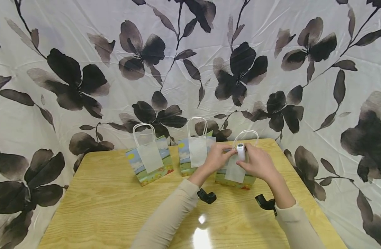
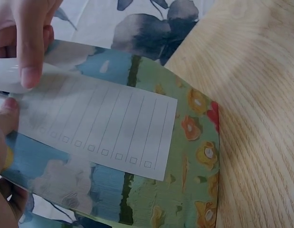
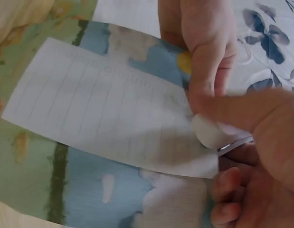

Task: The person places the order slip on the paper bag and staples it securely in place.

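The right hand (image 1: 260,162) holds a small white stapler (image 1: 241,152) at the top of the rightmost paper bag (image 1: 223,178). Its thumb presses on the stapler's rounded end in the right wrist view. A lined white note sheet (image 2: 113,123) with small checkboxes lies against the bag's painted front, its top edge at the stapler. With the thumb in front and fingers behind, the left hand (image 1: 216,157) pinches the bag's top edge beside the sheet. The bag's white twisted handle (image 1: 247,131) stands up behind the hands. The stapler's jaws are mostly hidden by fingers.
Two similar bags stand to the left, a middle bag (image 1: 184,162) and a left bag (image 1: 137,166), each with a white sheet on its front and a white handle. All are near the back of the wooden table (image 1: 115,207), before a floral cloth (image 1: 190,69).
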Demonstrator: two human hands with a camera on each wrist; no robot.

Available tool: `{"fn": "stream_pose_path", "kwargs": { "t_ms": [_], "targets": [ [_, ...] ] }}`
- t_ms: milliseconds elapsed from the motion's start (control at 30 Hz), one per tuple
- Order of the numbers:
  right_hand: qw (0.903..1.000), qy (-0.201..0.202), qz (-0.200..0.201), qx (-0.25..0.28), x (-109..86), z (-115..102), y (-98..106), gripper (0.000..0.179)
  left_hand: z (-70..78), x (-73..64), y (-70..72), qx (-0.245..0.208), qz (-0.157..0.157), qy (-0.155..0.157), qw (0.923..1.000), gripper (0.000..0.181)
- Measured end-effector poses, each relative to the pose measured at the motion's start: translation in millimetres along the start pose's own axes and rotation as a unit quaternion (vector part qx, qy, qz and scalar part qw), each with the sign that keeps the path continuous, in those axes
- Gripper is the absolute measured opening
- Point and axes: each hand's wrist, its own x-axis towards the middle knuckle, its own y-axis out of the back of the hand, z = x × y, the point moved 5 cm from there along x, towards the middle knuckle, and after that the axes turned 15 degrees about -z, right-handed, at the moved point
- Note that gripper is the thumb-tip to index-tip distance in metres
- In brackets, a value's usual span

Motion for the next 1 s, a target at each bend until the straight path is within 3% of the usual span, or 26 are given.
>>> {"fn": "stream_pose_path", "kwargs": {
  "t_ms": [200, 400, 600, 767, 1000],
  "targets": [
    [0.9990, -0.023, 0.018, 0.034, -0.2, 5.9, 0.2, 0.052, 0.8, -0.2, -0.7, -0.006, 0.001, -0.003, 1.0000, 0.021],
    [0.9988, -0.026, 0.026, 0.034, 2.7, 6.5, 3.7, 0.052, 1.8, -0.5, 0.3, 0.000, 0.001, -0.007, 1.0000, 0.021],
    [0.9975, -0.044, 0.034, 0.044, 2.7, 7.6, 0.2, 0.043, 2.0, -1.8, -1.2, 0.007, 0.003, -0.009, 0.9999, 0.022],
    [0.9961, -0.034, 0.055, 0.060, 2.2, 6.5, -2.2, 0.040, 2.8, -3.0, -0.5, 0.008, 0.008, -0.011, 0.9999, 0.022],
    [0.9910, 0.000, 0.049, 0.125, 2.3, 8.7, -5.7, 0.035, 4.4, -4.0, -0.1, 0.015, 0.011, -0.010, 0.9998, 0.021]
  ]
}}
